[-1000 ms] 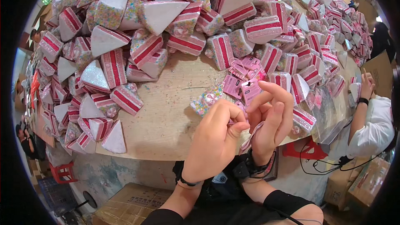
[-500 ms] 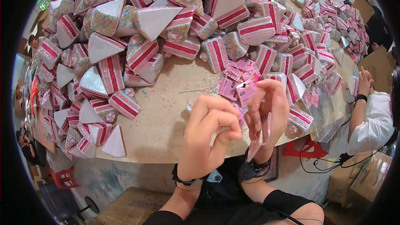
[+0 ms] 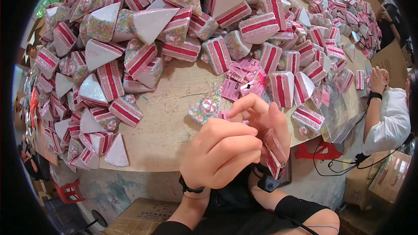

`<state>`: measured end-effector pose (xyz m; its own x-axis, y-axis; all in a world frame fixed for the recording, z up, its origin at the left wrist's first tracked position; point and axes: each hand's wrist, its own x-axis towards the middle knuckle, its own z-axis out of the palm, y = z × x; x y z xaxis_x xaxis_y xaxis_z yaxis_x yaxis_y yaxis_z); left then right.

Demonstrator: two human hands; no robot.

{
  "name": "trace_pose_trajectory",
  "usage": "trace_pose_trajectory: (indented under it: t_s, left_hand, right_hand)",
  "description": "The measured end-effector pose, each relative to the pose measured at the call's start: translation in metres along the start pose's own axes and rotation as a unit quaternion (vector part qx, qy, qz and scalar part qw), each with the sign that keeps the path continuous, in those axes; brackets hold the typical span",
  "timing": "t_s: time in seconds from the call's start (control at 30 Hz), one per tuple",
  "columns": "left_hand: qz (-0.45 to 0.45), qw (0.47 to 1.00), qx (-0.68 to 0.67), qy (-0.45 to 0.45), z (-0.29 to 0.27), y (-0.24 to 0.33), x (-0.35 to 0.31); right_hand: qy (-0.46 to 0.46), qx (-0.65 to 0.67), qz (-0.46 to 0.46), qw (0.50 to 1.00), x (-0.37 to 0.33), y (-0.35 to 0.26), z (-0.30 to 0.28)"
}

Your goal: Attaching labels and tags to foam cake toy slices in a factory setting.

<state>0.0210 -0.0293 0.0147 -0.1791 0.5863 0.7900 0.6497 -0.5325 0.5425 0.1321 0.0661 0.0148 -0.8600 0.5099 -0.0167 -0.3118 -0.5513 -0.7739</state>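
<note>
My left hand (image 3: 222, 150) is closed in a pinch, its fingertips meeting my right hand; whatever they grip is hidden. My right hand (image 3: 267, 124) curls around a few thin pink tag cards (image 3: 273, 154), which tilt down along its palm. Just beyond both hands lies a sprinkle-covered cake-slice ornament (image 3: 207, 106) with a pink-and-white swirl on top. Behind it, loose pink tags (image 3: 237, 85) are heaped on the table, against several more cake slices.
Glittery cake slices (image 3: 150, 21) pile high along the table (image 3: 161, 135) at the back and left. At right lie a clear plastic bag (image 3: 342, 119) and a single slice (image 3: 308, 119). A co-worker's hand (image 3: 378, 80) is near the right edge, by a cardboard box (image 3: 389, 61).
My left hand has moved right, closing its fingers against my right hand. The pink cards have turned and dropped slightly. The sprinkled slice beyond my hands has come into view.
</note>
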Motion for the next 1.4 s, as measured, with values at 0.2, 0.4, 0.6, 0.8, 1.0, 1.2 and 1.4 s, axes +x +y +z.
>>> trace_pose_trajectory:
  t_s: [0.2, 0.4, 0.6, 0.8, 1.0, 1.2, 1.4]
  left_hand:
    - [-0.031, 0.997, 0.028, 0.061, 0.010, 0.002, 0.000]
    - [-0.017, 0.994, 0.072, 0.085, 0.009, -0.010, -0.004]
    - [0.027, 0.983, 0.117, 0.137, 0.013, -0.017, -0.008]
    - [0.027, 0.943, 0.270, 0.192, 0.006, -0.024, -0.004]
    - [-0.024, 0.943, 0.221, 0.248, 0.026, -0.028, -0.006]
    - [-0.077, 0.971, 0.126, 0.189, 0.011, -0.024, -0.004]
    - [-0.039, 0.999, -0.018, -0.011, -0.003, -0.028, -0.005]
  right_hand:
    - [-0.019, 0.014, 0.046, 0.999, -0.001, 0.004, 0.000]
    - [-0.057, -0.032, 0.025, 0.998, 0.001, 0.007, -0.001]
    - [-0.111, -0.150, -0.063, 0.980, 0.004, 0.009, -0.012]
    - [-0.062, -0.377, -0.262, 0.886, 0.013, 0.017, -0.004]
    - [-0.108, -0.290, -0.226, 0.924, 0.009, 0.013, -0.010]
    - [-0.075, -0.368, -0.233, 0.897, 0.010, 0.017, -0.009]
    - [-0.156, -0.459, -0.188, 0.854, 0.004, 0.008, -0.028]
